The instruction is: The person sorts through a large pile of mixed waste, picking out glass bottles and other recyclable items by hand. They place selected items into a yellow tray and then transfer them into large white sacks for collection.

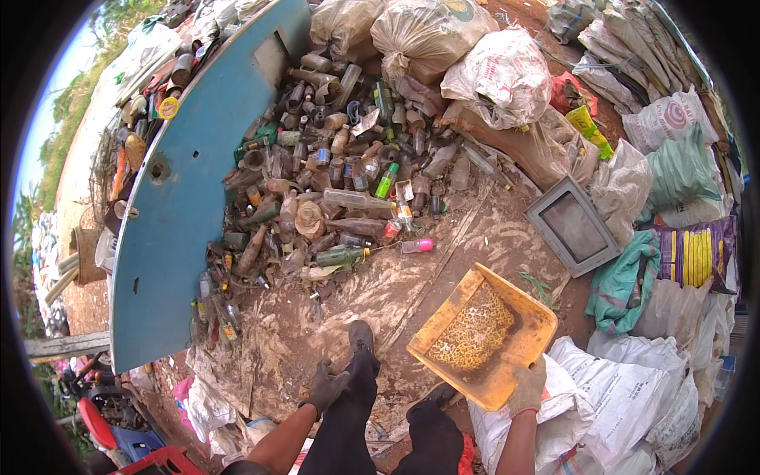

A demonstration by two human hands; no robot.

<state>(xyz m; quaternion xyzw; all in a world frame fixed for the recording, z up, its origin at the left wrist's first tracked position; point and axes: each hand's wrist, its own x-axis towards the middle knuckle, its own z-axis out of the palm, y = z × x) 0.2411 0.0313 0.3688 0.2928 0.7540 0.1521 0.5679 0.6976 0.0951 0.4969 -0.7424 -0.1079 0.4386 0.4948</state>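
Note:
My right hand (527,387), in a pale work glove with a reddish cuff, grips the near edge of a yellow plastic scoop-like container (534,326). The container is tilted so that its inside faces up, with dark mottled dirt on its bottom and nothing loose plain to see in it. My left hand (325,387), in a dark grey glove, is beside my left leg with its thumb apart and holds nothing. Ahead of my feet lies a large heap of dirty glass and plastic bottles (332,178), among them a green-labelled bottle (387,180) and a pink-capped bottle (417,246).
A blue panel (184,196) walls the heap on the left. Stuffed sacks (433,35) stand behind it, and more sacks (617,392) line the right side. A grey framed panel (573,225) leans there. A red and blue object (119,430) sits at lower left.

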